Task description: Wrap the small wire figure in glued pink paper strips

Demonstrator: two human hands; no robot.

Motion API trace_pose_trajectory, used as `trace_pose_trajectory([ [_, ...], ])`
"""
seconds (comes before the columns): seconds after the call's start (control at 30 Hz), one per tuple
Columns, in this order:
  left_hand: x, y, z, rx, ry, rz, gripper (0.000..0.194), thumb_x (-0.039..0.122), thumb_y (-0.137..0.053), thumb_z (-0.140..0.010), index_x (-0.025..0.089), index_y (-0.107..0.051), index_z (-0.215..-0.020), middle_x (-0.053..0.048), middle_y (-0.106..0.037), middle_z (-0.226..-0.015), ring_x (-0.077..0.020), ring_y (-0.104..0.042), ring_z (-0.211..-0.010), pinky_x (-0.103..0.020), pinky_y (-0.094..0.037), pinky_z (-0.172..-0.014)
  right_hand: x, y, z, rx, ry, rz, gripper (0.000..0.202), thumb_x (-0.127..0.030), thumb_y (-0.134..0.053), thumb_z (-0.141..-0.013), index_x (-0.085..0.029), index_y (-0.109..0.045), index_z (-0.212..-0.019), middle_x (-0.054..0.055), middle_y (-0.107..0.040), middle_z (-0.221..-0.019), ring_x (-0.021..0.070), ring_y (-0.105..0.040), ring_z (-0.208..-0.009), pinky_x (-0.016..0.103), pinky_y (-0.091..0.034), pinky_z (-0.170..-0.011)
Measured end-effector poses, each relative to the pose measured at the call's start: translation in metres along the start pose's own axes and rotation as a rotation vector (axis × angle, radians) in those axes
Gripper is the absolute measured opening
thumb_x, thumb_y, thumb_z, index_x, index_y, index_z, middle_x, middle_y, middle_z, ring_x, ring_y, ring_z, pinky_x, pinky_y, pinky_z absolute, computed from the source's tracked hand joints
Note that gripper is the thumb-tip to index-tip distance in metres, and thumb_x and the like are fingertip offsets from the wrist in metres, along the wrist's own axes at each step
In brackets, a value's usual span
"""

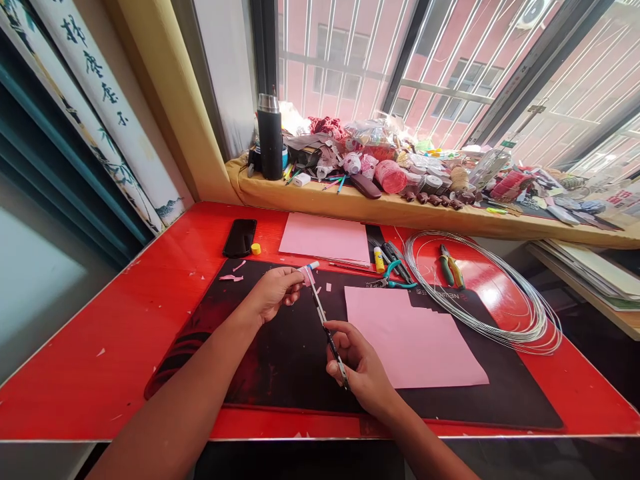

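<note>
My left hand (pixel 277 292) pinches a small piece of pink paper (pixel 307 275) between thumb and fingertips, above the dark desk mat (pixel 280 373). In my right hand (pixel 361 365) is a slim pair of scissors (pixel 320 310), its blades pointing up and away and meeting the paper's edge. A small white and blue object sits right behind the paper; its kind is unclear. Tiny pink scraps (pixel 231 277) lie on the mat left of my left hand. To the right of the scissors, a large sheet of pink paper (pixel 415 340) with an uneven, cut far edge lies flat.
Farther back lie a black phone (pixel 240 238), a yellow cap (pixel 256 249), more pink sheets (pixel 325 239), a glue stick (pixel 379 260) and teal-handled pliers (pixel 393 277). A wire coil (pixel 537 327) surrounds other pliers (pixel 451 267). Craft supplies and a thermos (pixel 270 140) crowd the windowsill.
</note>
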State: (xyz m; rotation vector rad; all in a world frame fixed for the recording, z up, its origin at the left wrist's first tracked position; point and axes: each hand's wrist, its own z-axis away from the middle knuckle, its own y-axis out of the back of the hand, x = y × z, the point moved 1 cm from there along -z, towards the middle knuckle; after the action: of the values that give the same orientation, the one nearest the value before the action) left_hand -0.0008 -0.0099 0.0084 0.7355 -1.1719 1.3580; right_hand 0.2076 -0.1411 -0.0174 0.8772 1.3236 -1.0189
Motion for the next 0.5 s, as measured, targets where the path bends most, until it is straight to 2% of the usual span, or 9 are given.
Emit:
trace_pose_trajectory([
  [0.33, 0.0025, -0.0015, 0.002, 0.01, -0.007, -0.016, 0.027, 0.038, -0.082, -0.063, 0.016, -0.069, -0.067, 0.004, -0.049, -0.058, -0.0066, -0.043, -0.044, -0.021, -0.021, -0.041, 0.0027, 0.0014, 0.0011, 0.0, 0.003, 0.004, 0.062, -0.056, -0.079, -0.09, -0.024, -0.059, -0.139, -0.003, -0.05, -0.081, 0.0124, -0.042, -0.062, 0.028, -0.033, -0.057],
  [0.5, 0.0012, -0.0006, 0.001, 0.023, -0.01, -0.016, 0.029, 0.039, -0.083, -0.063, 0.017, -0.064, -0.065, 0.003, -0.052, -0.057, -0.0068, -0.044, -0.044, -0.021, -0.023, -0.04, 0.0031, 0.0021, 0.0012, 0.007, 0.003, 0.007, 0.063, -0.058, -0.078, -0.09, -0.025, -0.058, -0.139, -0.003, -0.051, -0.081, 0.0125, -0.043, -0.063, 0.028, -0.034, -0.057],
])
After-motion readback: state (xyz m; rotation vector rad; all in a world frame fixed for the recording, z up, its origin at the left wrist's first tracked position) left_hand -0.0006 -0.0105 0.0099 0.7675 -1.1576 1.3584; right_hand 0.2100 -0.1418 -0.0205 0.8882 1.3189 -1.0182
